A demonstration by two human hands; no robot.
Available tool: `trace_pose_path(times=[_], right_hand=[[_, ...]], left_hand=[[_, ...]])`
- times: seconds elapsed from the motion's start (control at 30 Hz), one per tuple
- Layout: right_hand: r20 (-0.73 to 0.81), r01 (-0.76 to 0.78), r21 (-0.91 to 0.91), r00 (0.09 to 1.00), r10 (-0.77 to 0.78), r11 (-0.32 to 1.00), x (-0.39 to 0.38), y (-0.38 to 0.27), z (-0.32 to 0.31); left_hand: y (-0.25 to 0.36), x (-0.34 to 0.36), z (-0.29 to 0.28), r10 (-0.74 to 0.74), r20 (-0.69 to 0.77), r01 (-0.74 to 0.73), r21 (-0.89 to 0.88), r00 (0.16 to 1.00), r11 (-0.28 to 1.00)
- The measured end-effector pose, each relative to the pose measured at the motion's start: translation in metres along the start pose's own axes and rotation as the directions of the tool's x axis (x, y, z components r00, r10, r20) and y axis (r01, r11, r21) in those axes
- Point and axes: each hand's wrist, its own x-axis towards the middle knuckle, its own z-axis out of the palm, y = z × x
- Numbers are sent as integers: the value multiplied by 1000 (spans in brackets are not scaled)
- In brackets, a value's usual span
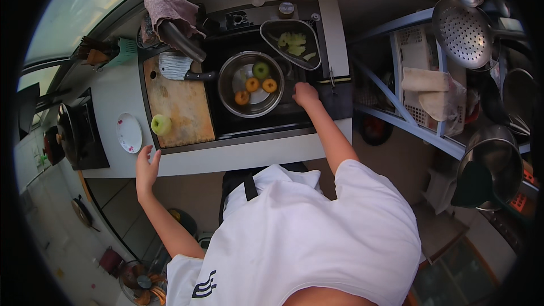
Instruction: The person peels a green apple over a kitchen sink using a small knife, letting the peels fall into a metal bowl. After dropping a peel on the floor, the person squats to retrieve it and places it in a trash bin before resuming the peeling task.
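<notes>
My left hand (148,171) is in the air by the counter's front edge, fingers apart and nothing in them. Close to it are a white oval plate (130,132) with red marks and a pale green apple (161,125), which rests on the wooden cutting board (182,110). My right hand (306,95) is closed at the right side of the sink, right of a steel basin (225,101); what its fingers hold, if anything, is hidden. Inside the basin lie a green apple (260,69) and several round orange fruits (252,84). A cleaver (177,68) lies across the board's far end.
A corner basket (315,62) with green peelings (293,41) sits behind the basin. At the back left, a pinkish cloth (170,8) hangs over a dark curved object. On the right stands a blue-grey rack (416,127), with a perforated skimmer (462,33) hanging nearby.
</notes>
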Motion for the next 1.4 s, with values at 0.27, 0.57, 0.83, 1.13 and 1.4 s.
trace_pose_path(times=[0.27, 0.57, 0.83, 1.13, 1.4], right_hand=[[-364, 60, -122, 926, -101, 991, 134, 24, 112], [-468, 115, 44, 880, -81, 992, 137, 42, 124], [-560, 402, 637, 828, 37, 658, -60, -23, -30], [-395, 105, -188, 902, -173, 976, -34, -62, -161], [-649, 508, 82, 680, -340, 858, -188, -63, -42]], left_hand=[[31, -26, -6, -64, 3, 64, 43, 998, 997], [28, -44, -8, -58, -30, 60, 81, 998, 995], [6, -27, 0, -2, -68, 1, -14, 998, 1000], [-66, 107, 87, -120, -196, 7, -496, 973, 868], [-89, 139, 102, -111, 202, 230, -880, 973, 415]])
